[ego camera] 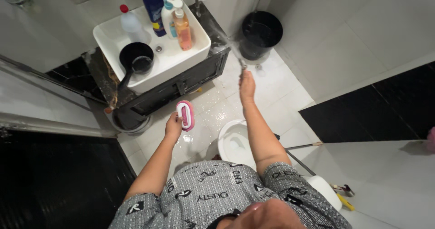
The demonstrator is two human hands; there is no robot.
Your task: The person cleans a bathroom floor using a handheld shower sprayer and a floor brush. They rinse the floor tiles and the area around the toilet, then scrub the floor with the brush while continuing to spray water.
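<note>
Left hand point(172, 125) clamps fingers round pink-and-white plastic scrub brush point(186, 115), above wet white tile floor point(213, 104). Right hand point(247, 85) closed on thin metal spray nozzle point(241, 65), water jetting toward 11 o'clock. White toilet bowl point(233, 143) just below. White square basin point(154, 45) at 10 o'clock; black bucket point(260, 31) at 1 o'clock.

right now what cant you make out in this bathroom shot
Head view:
- Sprayer in right hand: blurred by motion and spray.
- Cabinet interior: hidden by its dark front.
- Black bucket contents: too dark.
- Toilet: partly hidden by the right arm.
- Scrub brush bristles: face away; left hand holds it.
</note>
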